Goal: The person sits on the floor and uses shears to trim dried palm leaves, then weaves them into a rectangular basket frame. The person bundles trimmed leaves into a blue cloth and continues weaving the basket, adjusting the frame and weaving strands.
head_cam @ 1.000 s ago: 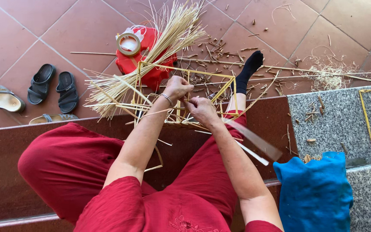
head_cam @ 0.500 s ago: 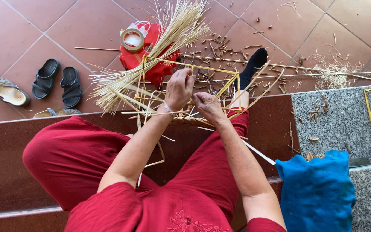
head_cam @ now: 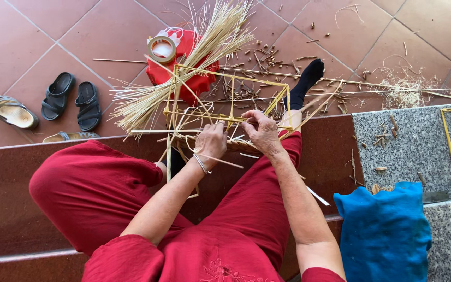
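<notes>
We see the left hand [head_cam: 211, 142] clenched on a thin bamboo strip [head_cam: 220, 160] at the near edge of the bamboo frame [head_cam: 230, 102], which sits over the knees. The right hand [head_cam: 261, 131], just beside at three o'clock, pinches a frame joint. At eleven o'clock a straw bundle [head_cam: 184, 78] crosses a red bag [head_cam: 199, 83]; black sandals [head_cam: 74, 102] lie at nine.

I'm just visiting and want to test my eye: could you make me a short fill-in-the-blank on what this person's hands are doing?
1. Both hands, left hand and right hand, grip a frame made of thin ____ sticks.
2. The roll of tape rests on a ____ bag.
3. The pair of black sandals lies on the ____ floor.

Missing words: bamboo; red; tiled
</notes>
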